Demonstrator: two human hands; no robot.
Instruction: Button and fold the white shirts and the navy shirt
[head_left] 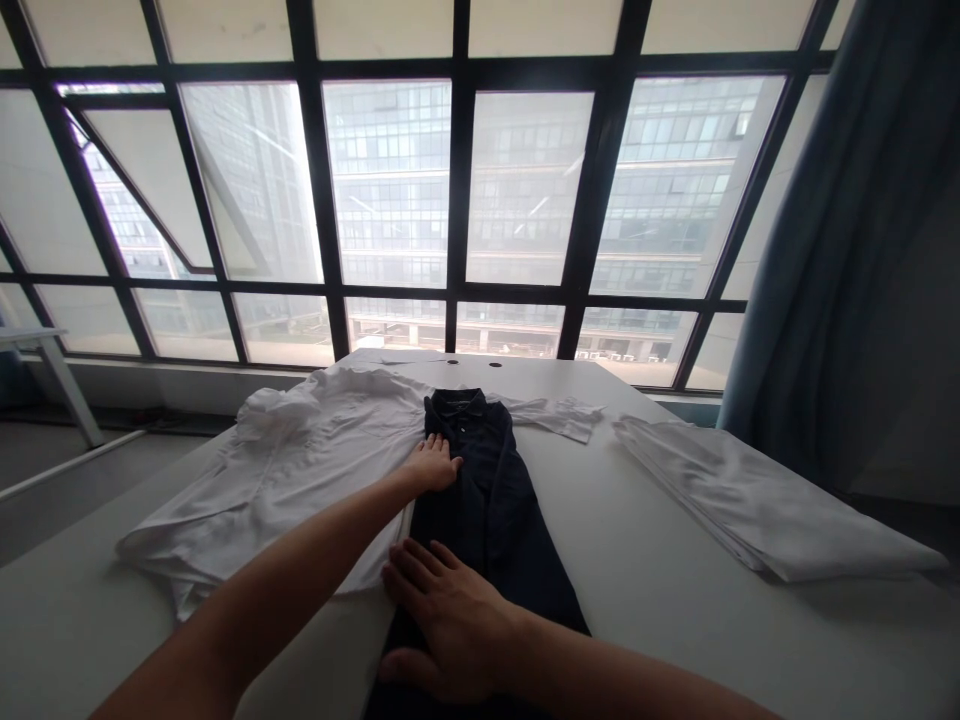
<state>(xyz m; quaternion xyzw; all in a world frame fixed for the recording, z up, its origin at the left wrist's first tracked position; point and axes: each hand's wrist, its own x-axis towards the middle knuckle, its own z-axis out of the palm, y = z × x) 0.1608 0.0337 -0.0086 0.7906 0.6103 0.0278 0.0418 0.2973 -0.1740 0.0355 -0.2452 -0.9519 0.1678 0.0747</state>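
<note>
Standing at nine o'clock, beyond a stretch of grey floor [37,465], is the pale leg [71,390] of some white furniture, and at ten a window pane [146,180] sits ajar in its black frame. At eight o'clock a white garment [322,450] spreads, rumpled, over the smooth white table [630,540]. The person's left hand [433,464], at seven, rests flat on a dark shirt [517,530] just below the collar, fingers nearly side by side, thumb set apart, nothing pinched. The right hand [461,630], at six, lies palm down on the same shirt, closer to the person, fingers slightly parted and thumb stretched wide. The shirt itself runs along the table from near the dial's centre down to six, collar at the far end. Past it, toward twelve, tall windows [525,190] fill the wall, with a pale glazed building outside. A strip of white cloth [559,415] lies at four o'clock, beside the collar; farther out at four rests a folded white cloth [757,490]. From two to three a blue-grey curtain [810,270] hangs in shadow
</note>
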